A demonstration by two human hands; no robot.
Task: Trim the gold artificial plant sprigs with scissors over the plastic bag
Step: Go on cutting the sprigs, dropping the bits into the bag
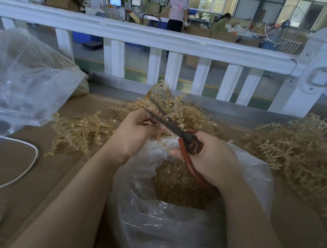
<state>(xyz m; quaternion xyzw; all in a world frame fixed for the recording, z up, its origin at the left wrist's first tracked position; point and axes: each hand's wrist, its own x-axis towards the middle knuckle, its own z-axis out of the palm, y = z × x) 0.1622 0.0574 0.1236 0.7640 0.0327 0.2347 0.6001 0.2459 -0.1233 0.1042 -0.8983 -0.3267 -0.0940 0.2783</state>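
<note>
- While the right hand [211, 157] grips the scissors [178, 130], blades parted, the left hand's [135, 134] fingers [152, 131] pinch a gold sprig [161, 95].
- Directly beneath both hands sits the open plastic bag [163, 221] on the table [21, 165].

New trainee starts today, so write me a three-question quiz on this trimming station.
1. True or false: the right hand holds the scissors.
2. What does the left hand grip?
3. The open plastic bag sits: A) under the hands, B) on the white railing, C) on the floor.

Key: 1 true. 2 a gold sprig. 3 A.
</note>
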